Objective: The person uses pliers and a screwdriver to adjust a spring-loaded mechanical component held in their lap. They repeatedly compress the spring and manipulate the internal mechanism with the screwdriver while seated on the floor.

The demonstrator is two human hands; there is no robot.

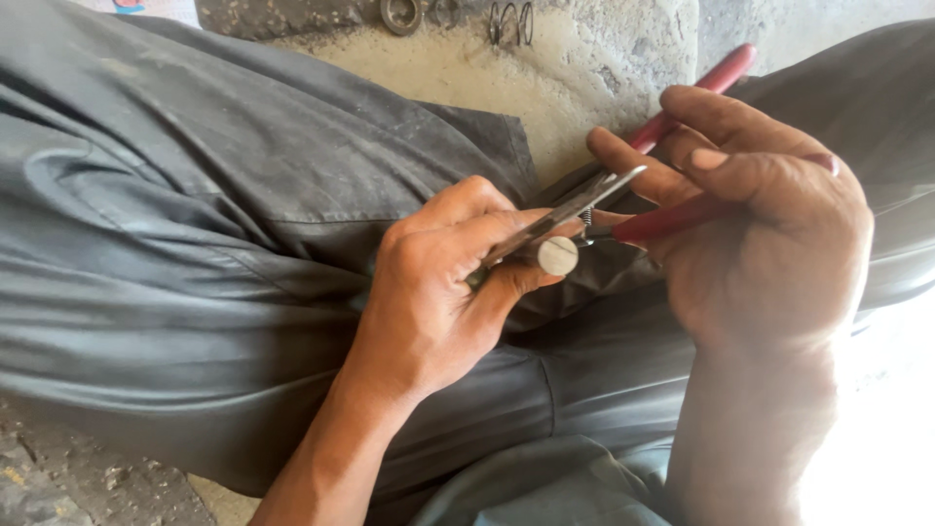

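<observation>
Left hand [438, 282] is closed around a short metal rod [557, 255]; the rod's round, pale end face shows just past the thumb and forefinger. A flat metal strip [575, 206] lies across the top of the same grip, slanting up to the right, its free tip near the right forefinger.

Right hand [769, 224] is wrapped around red-handled pliers [682, 216]. One handle runs under the palm; the other sticks out behind the fingers toward the upper right. Pliers nose meets the work just right of the rod's end, where a small coil spring [587, 218] is partly visible; whether the nose grips the spring or the strip cannot be told.

Both hands are held over the lap, above grey trousers [195, 224] that fill most of the view. Rod and strip sit between the two hands, at frame centre.

Beyond the knees: rough concrete floor [467, 68]. On it, at the top edge, a metal ring [400, 14] and, just right of it, thin wire loops [511, 21], apart from each other.
</observation>
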